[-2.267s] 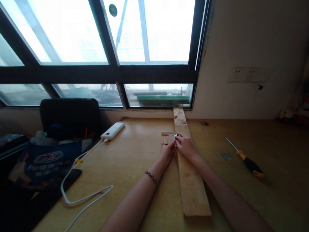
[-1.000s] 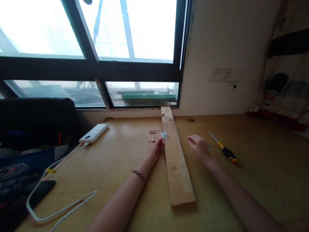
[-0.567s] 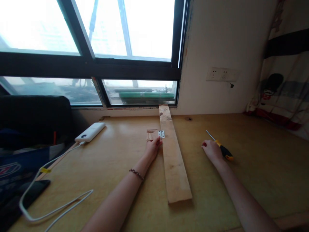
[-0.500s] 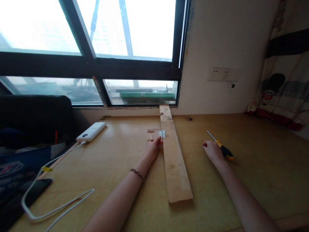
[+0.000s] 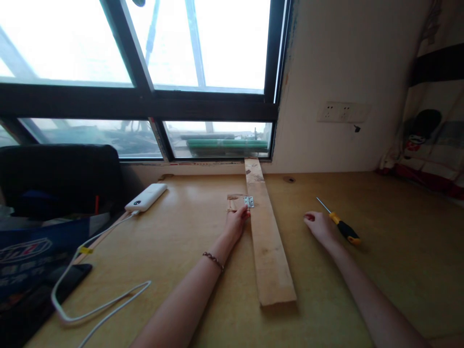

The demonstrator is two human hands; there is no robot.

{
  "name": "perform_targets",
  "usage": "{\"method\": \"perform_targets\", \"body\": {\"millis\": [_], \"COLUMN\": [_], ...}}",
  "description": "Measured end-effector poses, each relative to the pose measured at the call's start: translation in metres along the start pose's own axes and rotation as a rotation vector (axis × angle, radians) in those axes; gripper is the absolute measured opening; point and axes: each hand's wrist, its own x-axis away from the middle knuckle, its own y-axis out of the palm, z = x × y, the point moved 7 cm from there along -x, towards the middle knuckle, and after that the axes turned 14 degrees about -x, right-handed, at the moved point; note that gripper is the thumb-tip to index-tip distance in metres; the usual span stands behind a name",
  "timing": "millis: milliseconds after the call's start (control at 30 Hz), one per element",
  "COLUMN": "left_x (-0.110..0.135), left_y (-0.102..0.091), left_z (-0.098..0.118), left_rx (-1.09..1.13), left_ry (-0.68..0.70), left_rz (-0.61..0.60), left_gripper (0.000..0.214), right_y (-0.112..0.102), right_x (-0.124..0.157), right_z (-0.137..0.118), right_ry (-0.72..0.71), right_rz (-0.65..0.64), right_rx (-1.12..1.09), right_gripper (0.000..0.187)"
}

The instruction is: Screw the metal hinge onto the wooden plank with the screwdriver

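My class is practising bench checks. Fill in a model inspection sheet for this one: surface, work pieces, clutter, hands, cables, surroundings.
Surface: wood-coloured table; round dark mark near the wall.
Work pieces: hinge lying across the join of a short wood piece and a long board; yellow-black screwdriver lying at right.
Clutter: white power bank at the table's left side.
Left hand: fingertips at the hinge's near edge.
Right hand: fingers curled, beside the screwdriver; contents hidden.
Other people's hands: nothing seen.
Cables: white cable plugged into the power bank, looping at left.
Surroundings: window ahead, wall sockets at right, black chair and blue bag at left.
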Motion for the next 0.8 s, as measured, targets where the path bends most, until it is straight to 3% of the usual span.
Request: {"method": "perform_targets", "body": {"millis": [133,267,367,467,600,800], "left_x": [-0.002,-0.003,-0.002,-0.001,-0.001,-0.001], "left_y": [-0.001,-0.001,-0.001,-0.002,0.000,0.000], "left_z": [-0.004,-0.005,-0.004,-0.002,-0.001,-0.003], "left_rx": [0.004,0.004,-0.002,-0.018,-0.009,-0.007], "left_ry": [-0.014,-0.006,-0.008,-0.006,0.021,0.016], "left_rz": [0.006,-0.001,0.017,0.027,-0.009,-0.029], "left_gripper": [0.018,0.021,0.022,0.021,0.024,0.027], "right_y": [0.031,0.078,0.114,0.136,0.142,0.139], "right_x": [-0.011,-0.025,-0.034,-0.040,-0.040,-0.034], "right_z": [-0.037,-0.100,-0.130,-0.138,-0.134,-0.137], "right_ry": [0.039,-0.028,-0.067,-0.096,-0.125,-0.186], "right_rz": [-0.095,-0.158,-0.182,-0.166,-0.130,-0.108], "right_rx": [-0.614,-0.958,-0.965,-0.859,-0.681,-0.591], "right_gripper": [0.024,0.027,0.027,0.023,0.019,0.018]}}
